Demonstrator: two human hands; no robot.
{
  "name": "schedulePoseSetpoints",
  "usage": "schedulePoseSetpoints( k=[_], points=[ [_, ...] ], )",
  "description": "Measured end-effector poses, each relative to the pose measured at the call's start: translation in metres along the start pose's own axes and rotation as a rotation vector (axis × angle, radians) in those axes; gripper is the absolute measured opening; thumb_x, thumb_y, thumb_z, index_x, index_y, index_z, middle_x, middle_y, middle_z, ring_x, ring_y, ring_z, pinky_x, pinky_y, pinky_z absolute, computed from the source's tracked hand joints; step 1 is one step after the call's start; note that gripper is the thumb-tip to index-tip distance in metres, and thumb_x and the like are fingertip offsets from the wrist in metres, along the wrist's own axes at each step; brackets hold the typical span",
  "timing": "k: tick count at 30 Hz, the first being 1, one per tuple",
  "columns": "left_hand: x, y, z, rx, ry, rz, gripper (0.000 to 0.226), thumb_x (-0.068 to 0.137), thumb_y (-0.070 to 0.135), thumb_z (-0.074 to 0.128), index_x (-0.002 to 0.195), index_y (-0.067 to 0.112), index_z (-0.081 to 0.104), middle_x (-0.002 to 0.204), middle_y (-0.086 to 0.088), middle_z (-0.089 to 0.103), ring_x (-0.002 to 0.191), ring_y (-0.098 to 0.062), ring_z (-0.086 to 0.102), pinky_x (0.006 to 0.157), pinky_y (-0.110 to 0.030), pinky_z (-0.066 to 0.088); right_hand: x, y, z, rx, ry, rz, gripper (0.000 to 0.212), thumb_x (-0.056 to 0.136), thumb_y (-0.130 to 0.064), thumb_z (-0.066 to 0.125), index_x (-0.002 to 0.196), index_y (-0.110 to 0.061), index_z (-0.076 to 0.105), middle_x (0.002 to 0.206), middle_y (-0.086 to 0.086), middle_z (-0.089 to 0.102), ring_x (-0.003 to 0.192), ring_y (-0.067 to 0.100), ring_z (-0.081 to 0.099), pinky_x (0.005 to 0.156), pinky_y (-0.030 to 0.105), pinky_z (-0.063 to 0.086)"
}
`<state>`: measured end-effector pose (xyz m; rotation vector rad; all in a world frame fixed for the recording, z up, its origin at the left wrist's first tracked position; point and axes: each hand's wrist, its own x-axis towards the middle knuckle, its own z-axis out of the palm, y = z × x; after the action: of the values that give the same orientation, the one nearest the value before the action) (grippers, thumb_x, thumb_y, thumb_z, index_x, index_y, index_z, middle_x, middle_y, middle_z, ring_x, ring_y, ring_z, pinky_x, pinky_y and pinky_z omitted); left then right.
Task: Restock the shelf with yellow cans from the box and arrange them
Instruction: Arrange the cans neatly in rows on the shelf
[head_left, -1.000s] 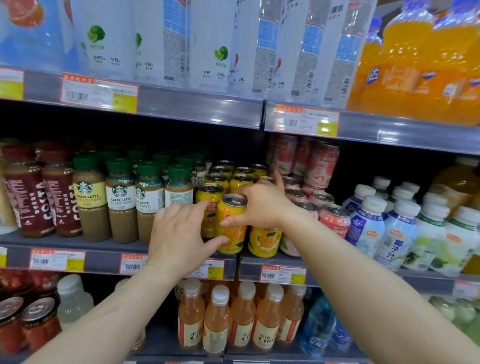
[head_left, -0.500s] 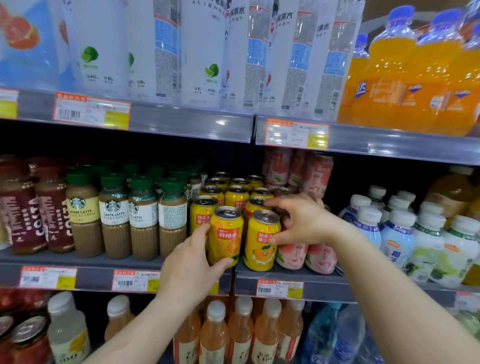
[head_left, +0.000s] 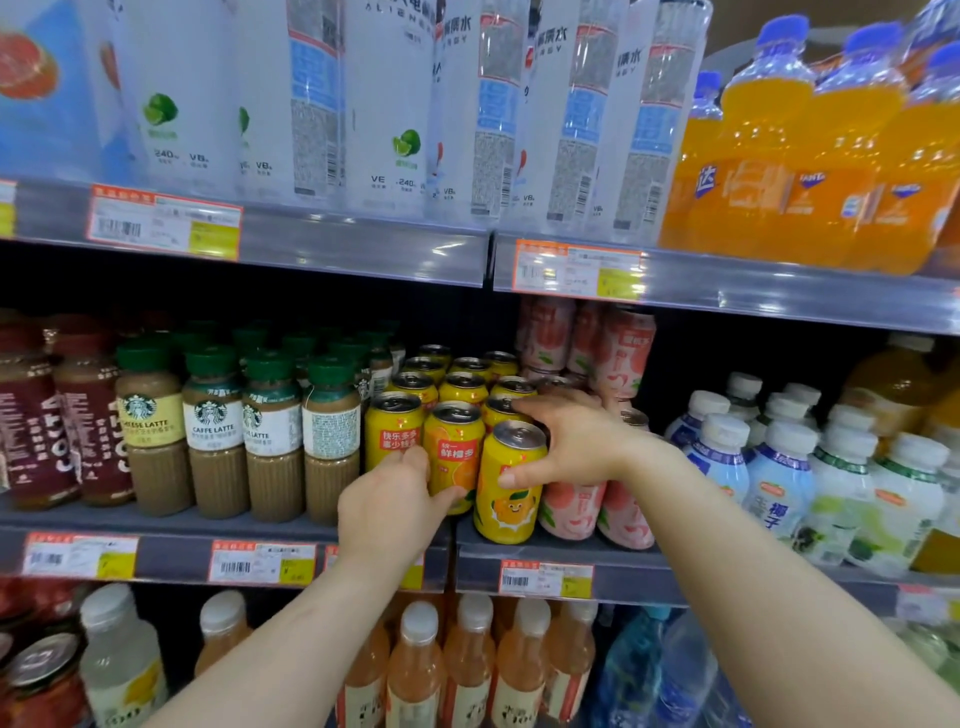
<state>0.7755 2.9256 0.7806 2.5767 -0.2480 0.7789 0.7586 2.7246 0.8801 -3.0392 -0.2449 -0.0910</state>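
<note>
Several yellow cans stand in rows on the middle shelf (head_left: 332, 530). My left hand (head_left: 395, 499) grips the lower part of the front middle yellow can (head_left: 453, 441), which has an orange picture on it. My right hand (head_left: 566, 441) is wrapped around the right side of the front right yellow can (head_left: 506, 499), which stands upright at the shelf edge and shows a cartoon orange face. A third front yellow can (head_left: 392, 431) stands just left of them, untouched. The box is not in view.
Green-capped coffee bottles (head_left: 213, 431) stand left of the cans; pink cans (head_left: 618, 509) and white-capped bottles (head_left: 779, 478) to the right. White bottles (head_left: 384, 104) and orange soda (head_left: 810, 171) fill the shelf above. Orange drink bottles (head_left: 415, 670) sit on the shelf below.
My right hand moved from the cans' tops to the right side of the front right can. The left hand stays on the front middle can. The view drew closer to the shelf.
</note>
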Motion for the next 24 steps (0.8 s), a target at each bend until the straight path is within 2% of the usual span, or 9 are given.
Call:
schedulePoseSetpoints(
  k=[4, 6, 11, 13, 16, 17, 19, 21, 24],
  points=[
    [0.002, -0.004, 0.009, -0.031, 0.03, 0.027, 0.039, 0.078, 0.057, 0.066, 0.08, 0.02, 0.052, 0.084, 0.004, 0.06, 0.072, -0.019, 0.059, 0.053, -0.027, 0.037, 0.004, 0.005, 0.0, -0.07, 0.014, -0.002, 0.104, 0.059, -0.089, 0.056, 0.146, -0.037, 0.036, 0.156, -0.008, 0.033, 0.147, 0.021, 0.018, 0.118, 0.055, 0.003],
    [0.003, -0.004, 0.011, -0.035, 0.032, 0.029, 0.037, 0.081, 0.054, 0.065, 0.086, 0.018, 0.058, 0.087, 0.002, 0.061, 0.076, -0.02, 0.061, 0.055, -0.027, 0.037, 0.001, 0.007, -0.007, -0.072, -0.002, 0.002, 0.096, 0.065, -0.084, 0.057, 0.145, -0.036, 0.038, 0.156, -0.005, 0.032, 0.146, 0.022, 0.019, 0.118, 0.052, 0.006],
    [0.009, -0.003, 0.014, -0.053, 0.015, 0.027, 0.032, 0.086, 0.048, 0.061, 0.093, 0.017, 0.059, 0.09, 0.0, 0.061, 0.079, -0.021, 0.061, 0.058, -0.03, 0.043, 0.003, 0.011, -0.022, 0.103, -0.122, 0.006, 0.058, 0.089, -0.036, 0.058, 0.144, -0.036, 0.042, 0.156, -0.001, 0.032, 0.14, 0.021, 0.032, 0.111, 0.037, 0.033],
    [0.009, -0.004, 0.016, -0.075, 0.024, 0.041, 0.029, 0.086, 0.045, 0.062, 0.092, 0.017, 0.058, 0.088, -0.001, 0.061, 0.077, -0.022, 0.061, 0.057, -0.03, 0.042, 0.005, 0.008, -0.024, 0.145, -0.141, -0.001, 0.058, 0.089, -0.025, 0.057, 0.144, -0.035, 0.042, 0.148, -0.001, 0.04, 0.128, 0.019, 0.044, 0.095, 0.028, 0.043],
    [0.009, -0.006, 0.019, -0.093, 0.031, 0.079, 0.025, 0.086, 0.037, 0.065, 0.088, 0.014, 0.057, 0.08, -0.006, 0.062, 0.074, -0.028, 0.061, 0.056, -0.032, 0.038, 0.004, 0.004, -0.024, 0.115, -0.121, -0.036, 0.063, 0.087, -0.021, 0.061, 0.146, -0.034, 0.039, 0.116, -0.002, 0.048, 0.094, 0.011, 0.048, 0.064, 0.015, 0.038],
    [0.009, -0.007, 0.02, -0.102, 0.033, 0.093, 0.024, 0.085, 0.035, 0.066, 0.086, 0.013, 0.057, 0.079, -0.007, 0.062, 0.073, -0.029, 0.062, 0.056, -0.032, 0.038, 0.004, 0.004, -0.023, 0.101, -0.103, -0.055, 0.068, 0.085, -0.022, 0.063, 0.146, -0.034, 0.037, 0.115, -0.003, 0.049, 0.094, 0.009, 0.046, 0.067, 0.016, 0.04],
    [0.009, -0.01, 0.02, -0.149, 0.01, 0.122, 0.02, 0.085, 0.032, 0.066, 0.09, 0.013, 0.061, 0.081, -0.007, 0.064, 0.076, -0.028, 0.062, 0.058, -0.034, 0.043, 0.005, 0.004, -0.021, 0.067, -0.093, -0.092, 0.077, 0.082, -0.024, 0.069, 0.149, -0.035, 0.032, 0.111, -0.015, 0.052, 0.101, 0.008, 0.042, 0.093, 0.032, 0.046],
    [0.006, -0.014, 0.017, -0.214, -0.03, 0.147, 0.022, 0.086, 0.032, 0.066, 0.101, 0.016, 0.065, 0.088, -0.004, 0.066, 0.082, -0.024, 0.062, 0.066, -0.037, 0.05, 0.005, 0.003, -0.019, 0.033, -0.124, -0.123, 0.085, 0.078, -0.025, 0.072, 0.15, -0.036, 0.028, 0.114, -0.025, 0.051, 0.106, 0.009, 0.044, 0.108, 0.045, 0.036],
    [-0.001, -0.021, 0.011, -0.251, -0.016, 0.147, 0.025, 0.089, 0.033, 0.062, 0.108, 0.017, 0.066, 0.091, 0.001, 0.065, 0.085, -0.017, 0.06, 0.072, -0.034, 0.052, 0.005, 0.004, -0.017, 0.022, -0.141, -0.155, 0.096, 0.074, -0.034, 0.08, 0.152, -0.035, 0.024, 0.152, -0.01, 0.036, 0.135, 0.013, 0.038, 0.112, 0.035, 0.036]
  ],
)
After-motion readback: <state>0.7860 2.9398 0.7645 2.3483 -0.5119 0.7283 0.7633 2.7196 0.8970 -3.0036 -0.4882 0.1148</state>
